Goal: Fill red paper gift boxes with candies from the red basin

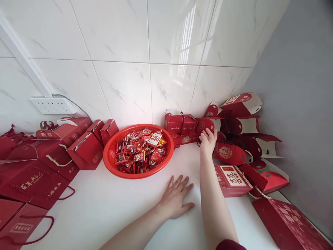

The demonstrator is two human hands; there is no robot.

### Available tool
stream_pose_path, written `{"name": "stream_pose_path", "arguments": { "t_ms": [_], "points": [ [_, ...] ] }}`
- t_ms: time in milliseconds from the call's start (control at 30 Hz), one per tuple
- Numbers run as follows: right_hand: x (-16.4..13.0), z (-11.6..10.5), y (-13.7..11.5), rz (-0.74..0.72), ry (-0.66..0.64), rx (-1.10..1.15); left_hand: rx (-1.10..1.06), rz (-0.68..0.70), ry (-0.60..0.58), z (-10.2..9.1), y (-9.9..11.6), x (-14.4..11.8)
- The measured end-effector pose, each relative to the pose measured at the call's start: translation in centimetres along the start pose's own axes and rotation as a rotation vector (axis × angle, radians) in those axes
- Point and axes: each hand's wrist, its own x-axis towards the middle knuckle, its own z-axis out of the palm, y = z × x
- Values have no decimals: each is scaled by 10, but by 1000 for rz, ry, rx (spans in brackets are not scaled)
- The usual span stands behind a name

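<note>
White tiled wall backing a white counter (109,208). Right hand (207,140), fingers loosely spread, is touching a small red folded-card gift box (205,124) lying on its side at one o'clock, long axis running left-right, open end pointing right. Judged light, crushable; best gripped across its flat panels. Left hand (174,199) is resting flat, grasping nothing, beside a red plastic basket (110,152) of sweets at eleven o'clock.

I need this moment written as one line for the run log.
left hand: flat on counter, open | right hand: reaching, touching red boxes at wall | basket: full of candy, untouched
</note>
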Motion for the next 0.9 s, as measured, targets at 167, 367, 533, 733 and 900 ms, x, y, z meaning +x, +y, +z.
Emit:
{"name": "stream_pose_path", "arguments": {
  "t_ms": [167, 367, 533, 733, 900],
  "points": [
    [5, -7, 0, -64, -31, -101, -5, -3, -3, -1, 2, -1],
    [-15, -26, -76, -341, -36, -130, -12, -31, -40, -3, 3, 1],
    [-60, -71, -163, -372, -322, -130, -84, -17, -332, -77, 29, -26],
    [-91, -88, -188, -164, -1023, -156, -133, -154, 9, -191, 72, -110],
    [-109, -75, -191, -236, -1516, -265, -66, -355, 144, -206, 57, -144]
  ]
}}
